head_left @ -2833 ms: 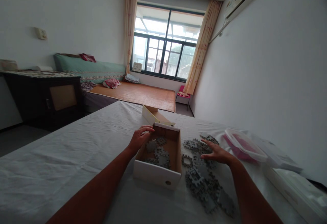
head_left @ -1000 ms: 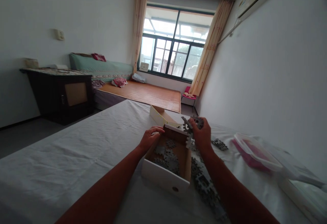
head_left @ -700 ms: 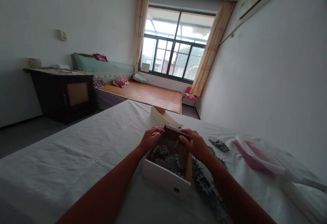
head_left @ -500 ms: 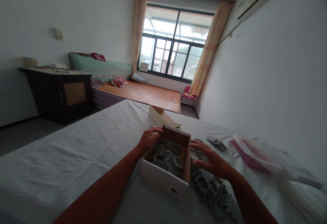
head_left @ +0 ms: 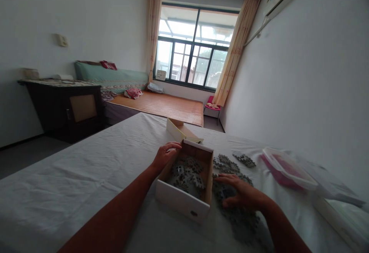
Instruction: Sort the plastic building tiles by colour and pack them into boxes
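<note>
An open cardboard box (head_left: 184, 199), white outside and brown inside, stands on the white cloth. Several grey puzzle-like pieces (head_left: 188, 174) with toothed edges lie in it. My left hand (head_left: 165, 157) holds the box at its far left side, fingers bent over the rim. Just right of the box, my right hand (head_left: 240, 191) hovers low over a spread of similar grey pieces (head_left: 226, 163), thumb and fingers apart. I cannot tell whether its fingertips touch the pieces below. Nothing shows between them.
Behind the box sits its open lid-like carton (head_left: 184, 132). A pink tub with a clear lid (head_left: 288, 168) and a white box (head_left: 343, 218) are at the right. Beyond the cloth-covered surface (head_left: 95, 168) are a bed (head_left: 170, 107) and a dark cabinet (head_left: 66, 107).
My right hand has moved from beside the box's right rim down and toward me, over the grey pieces. My left hand stays at the box. The view has shifted slightly.
</note>
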Demonstrator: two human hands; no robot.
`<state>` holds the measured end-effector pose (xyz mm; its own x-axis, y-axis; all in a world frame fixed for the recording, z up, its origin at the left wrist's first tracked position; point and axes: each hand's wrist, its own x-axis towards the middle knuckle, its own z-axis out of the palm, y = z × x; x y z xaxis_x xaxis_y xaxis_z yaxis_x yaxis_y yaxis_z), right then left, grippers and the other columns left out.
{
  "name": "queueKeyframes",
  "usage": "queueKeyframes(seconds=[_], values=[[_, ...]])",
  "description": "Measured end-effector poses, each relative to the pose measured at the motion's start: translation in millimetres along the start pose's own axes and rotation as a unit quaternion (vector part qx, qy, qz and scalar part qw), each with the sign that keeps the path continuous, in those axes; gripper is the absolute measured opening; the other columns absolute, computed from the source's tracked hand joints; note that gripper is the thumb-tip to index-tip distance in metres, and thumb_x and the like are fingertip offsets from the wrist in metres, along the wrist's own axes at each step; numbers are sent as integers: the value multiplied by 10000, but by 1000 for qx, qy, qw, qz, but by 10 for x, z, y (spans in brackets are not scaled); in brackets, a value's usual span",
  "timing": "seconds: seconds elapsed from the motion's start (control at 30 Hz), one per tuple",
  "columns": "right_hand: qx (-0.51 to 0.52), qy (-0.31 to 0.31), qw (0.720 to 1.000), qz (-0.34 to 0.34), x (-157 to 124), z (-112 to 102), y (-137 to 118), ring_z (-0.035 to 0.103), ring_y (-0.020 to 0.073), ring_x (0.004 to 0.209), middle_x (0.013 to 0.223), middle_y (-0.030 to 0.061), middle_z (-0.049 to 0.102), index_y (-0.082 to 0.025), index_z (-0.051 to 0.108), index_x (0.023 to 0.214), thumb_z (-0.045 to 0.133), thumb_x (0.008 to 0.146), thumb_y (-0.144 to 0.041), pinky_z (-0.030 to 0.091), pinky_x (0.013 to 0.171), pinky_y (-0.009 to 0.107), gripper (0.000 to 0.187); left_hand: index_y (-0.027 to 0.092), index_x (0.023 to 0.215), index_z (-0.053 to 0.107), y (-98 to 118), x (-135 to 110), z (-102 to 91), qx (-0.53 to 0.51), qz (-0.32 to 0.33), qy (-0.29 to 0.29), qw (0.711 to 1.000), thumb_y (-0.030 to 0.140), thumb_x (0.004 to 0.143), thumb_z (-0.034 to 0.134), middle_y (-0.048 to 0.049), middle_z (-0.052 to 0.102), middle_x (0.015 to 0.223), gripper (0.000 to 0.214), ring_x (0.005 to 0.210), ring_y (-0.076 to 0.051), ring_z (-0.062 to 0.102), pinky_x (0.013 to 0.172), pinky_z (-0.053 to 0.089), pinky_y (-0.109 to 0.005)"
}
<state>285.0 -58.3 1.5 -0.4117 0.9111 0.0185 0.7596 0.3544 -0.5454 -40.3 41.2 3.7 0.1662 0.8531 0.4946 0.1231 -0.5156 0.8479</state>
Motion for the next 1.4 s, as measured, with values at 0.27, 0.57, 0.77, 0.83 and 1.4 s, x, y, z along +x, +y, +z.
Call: queueKeyframes(seconds=[0.27,0.57,0.77,0.83,1.4], values=[[-37,122,989,71,112,81,219,541,267,1080,1179,76,609,-278,493,1287,663,669,-413,398,942,412,655,174,803,707,-2,-2,-7,5,0,1,1000,233,685,505,-70,665,1034,241,1004,-222,586,868,477,-337],[58,180,981,50,166,50,158,584,264,1014,1044,43,666,-246,653,1026,689,589,-317,398,930,419,444,173,800,704,-20,5,-2,8,6,-2,1000,244,697,501,-69,663,1031,238,998,-218,589,871,475,-338],[88,251,961,75,128,-112,90,619,252,839,863,15,686,-232,666,926,711,539,-357,465,809,401,409,170,806,706,-12,3,1,7,9,-3,1000,250,698,502,-76,657,1030,244,1002,-222,584,870,476,-338],[97,321,938,89,111,-173,-7,618,229,759,826,15,680,-224,648,959,708,561,-401,483,748,379,439,170,803,706,-9,0,4,6,10,-2,1000,241,697,497,-77,653,1031,245,996,-219,585,874,474,-337],[-39,210,966,-148,658,155,-995,505,228,1113,1181,39,601,-289,583,1158,561,810,-389,398,962,405,362,171,827,708,-40,-19,2,-1,20,1,1000,188,678,486,-67,672,1011,267,1009,-224,592,928,443,-357]])
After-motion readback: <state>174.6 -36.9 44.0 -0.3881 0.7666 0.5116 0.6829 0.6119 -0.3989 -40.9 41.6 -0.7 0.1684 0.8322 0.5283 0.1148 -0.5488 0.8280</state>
